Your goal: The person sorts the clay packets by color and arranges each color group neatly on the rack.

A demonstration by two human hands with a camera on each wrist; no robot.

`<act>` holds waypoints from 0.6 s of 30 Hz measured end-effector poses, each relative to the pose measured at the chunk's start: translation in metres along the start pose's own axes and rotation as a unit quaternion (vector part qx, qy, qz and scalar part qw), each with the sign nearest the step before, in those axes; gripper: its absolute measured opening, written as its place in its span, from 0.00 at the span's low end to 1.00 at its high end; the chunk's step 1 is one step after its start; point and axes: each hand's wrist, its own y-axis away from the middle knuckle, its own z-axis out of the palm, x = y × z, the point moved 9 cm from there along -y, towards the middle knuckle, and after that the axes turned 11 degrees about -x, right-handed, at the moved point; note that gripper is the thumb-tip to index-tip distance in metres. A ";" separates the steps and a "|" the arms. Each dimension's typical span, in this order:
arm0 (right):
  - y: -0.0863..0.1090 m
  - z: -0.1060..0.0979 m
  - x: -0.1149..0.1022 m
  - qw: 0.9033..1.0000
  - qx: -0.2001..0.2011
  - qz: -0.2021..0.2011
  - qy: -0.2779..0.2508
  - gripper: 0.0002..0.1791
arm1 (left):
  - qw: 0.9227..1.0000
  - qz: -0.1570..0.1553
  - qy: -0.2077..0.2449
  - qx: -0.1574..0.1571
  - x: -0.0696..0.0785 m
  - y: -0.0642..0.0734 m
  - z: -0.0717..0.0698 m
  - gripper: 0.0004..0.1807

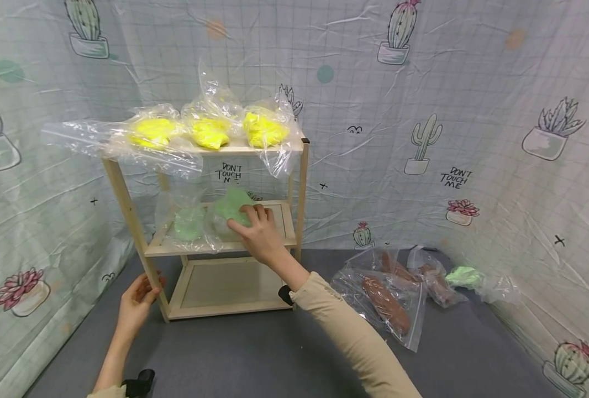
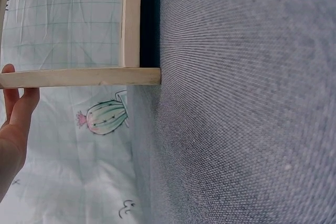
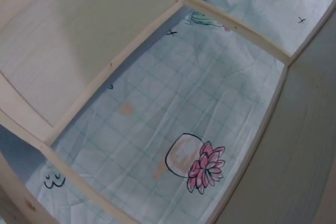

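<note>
A light wooden rack (image 1: 301, 193) stands on the grey table, its left front post (image 2: 79, 78) held between the thumb and fingers of my left hand (image 1: 136, 301). At the middle shelf, my right hand (image 1: 262, 235) pinches a light green lump in a clear plastic bag (image 1: 232, 203) with thumb and fingers. Left of it on the same shelf sits another bagged green lump (image 1: 188, 224). In the right wrist view only the rack's panels and frame (image 3: 105, 72) show; the right hand and its bag are out of that picture.
Three bagged yellow lumps (image 1: 210, 132) sit on the top shelf, one bag hanging past the left edge. To the right on the table lie bagged brown elongated pieces (image 1: 386, 304) and a bagged green lump (image 1: 464, 276). A patterned curtain (image 1: 354, 182) surrounds the table.
</note>
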 end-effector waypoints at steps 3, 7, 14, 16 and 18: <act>-0.001 0.005 -0.002 1.000 -0.021 0.002 -0.005 0.08 | 0.998 0.032 0.047 -0.013 0.011 0.000 0.002 0.21; -0.002 0.008 -0.003 0.999 -0.047 -0.001 -0.022 0.11 | 0.990 0.076 0.114 -0.037 0.044 0.004 0.007 0.21; 0.004 0.013 -0.003 0.994 -0.075 -0.009 -0.073 0.17 | 0.988 0.085 0.124 -0.044 0.087 0.008 0.014 0.19; 0.007 0.013 -0.003 0.992 -0.078 -0.012 -0.094 0.17 | 0.985 0.093 0.137 -0.046 0.082 0.007 0.013 0.19; 0.010 0.012 -0.003 0.991 -0.078 -0.015 -0.108 0.17 | 0.985 0.094 0.138 -0.051 0.072 0.006 0.012 0.20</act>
